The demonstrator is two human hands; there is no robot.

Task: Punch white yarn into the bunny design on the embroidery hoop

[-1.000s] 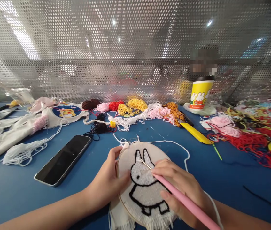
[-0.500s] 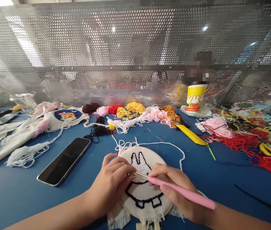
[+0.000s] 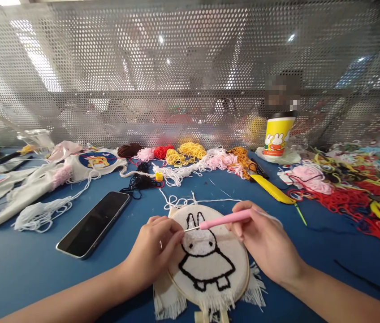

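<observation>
Pinching the pink pen [image 3: 225, 220] by its needle [image 3: 192, 229], the left hand [image 3: 154, 244] sat over the bunny cloth [image 3: 206, 269] on the counter [image 3: 25, 269]. The right hand [image 3: 265, 242] had slid to the pen's back, hold unclear; poking seemed paused.

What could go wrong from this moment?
The left hand has its fingers at the tip of the thin metal needle, so a slip could prick them. The right hand grips the long pink handle well back from the needle, so the tip might swing. Loose white yarn loops beside the round fabric-covered hoop and may snag.
</observation>
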